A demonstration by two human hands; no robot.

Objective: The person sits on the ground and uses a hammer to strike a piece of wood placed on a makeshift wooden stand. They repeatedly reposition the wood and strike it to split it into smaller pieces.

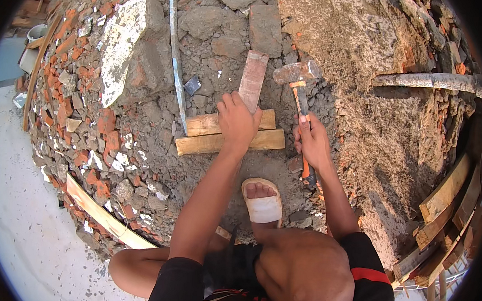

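My left hand (238, 119) grips the near end of a reddish brick (253, 79), which points away from me with its near end over two short wooden blocks. The farther wooden block (203, 124) and the nearer wooden block (200, 144) lie side by side on the rubble. In my right hand (313, 140) is the orange and black handle of a club hammer (297, 72); its rusty steel head lies to the right of the brick, apart from it. My left palm hides part of the blocks and the brick's near end.
Broken brick and mortar rubble (109, 142) surrounds the blocks. A large white-faced masonry chunk (125, 48) and a thin bluish strip (175, 59) lie at the left. At the right are a rough mortar slab (381, 159) and stacked planks (445, 192). My sandalled foot (264, 203) is close by.
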